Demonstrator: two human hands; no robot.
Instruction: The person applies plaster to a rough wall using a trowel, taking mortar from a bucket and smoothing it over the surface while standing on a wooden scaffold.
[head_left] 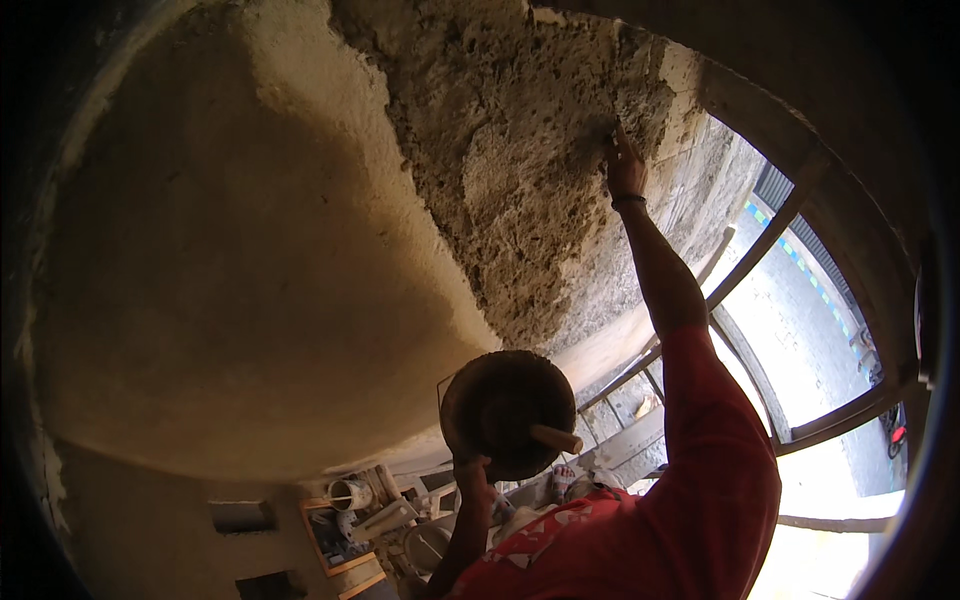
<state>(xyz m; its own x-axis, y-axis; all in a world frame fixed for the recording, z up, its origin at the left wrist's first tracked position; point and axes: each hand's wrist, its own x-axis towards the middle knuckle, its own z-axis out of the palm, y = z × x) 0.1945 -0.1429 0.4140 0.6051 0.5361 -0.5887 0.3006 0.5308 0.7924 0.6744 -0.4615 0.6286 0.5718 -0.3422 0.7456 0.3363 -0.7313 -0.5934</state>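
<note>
My left hand [476, 482] grips the lower rim of a dark round bucket [462, 400], held up in front of my chest. A thin wire handle shows at the bucket's left side. Out of the bucket sticks a light wooden handle [556, 438]; the tool's other end is lost in the dark inside. My right arm reaches far up, and my right hand [627, 168] is at the rough, bare patch [540, 180] of the wall, fingers stretched out against or just in front of it. A dark band circles the right wrist. Smooth plaster [250, 250] covers the surface left of the patch.
At the right, a window frame [790, 215] lets in bright light from a street. Below, a white bucket [350, 493], a large pale tub [428, 547] and other clutter stand near a wooden frame [320, 540]. A ladder-like grille [603, 420] lies behind my chest.
</note>
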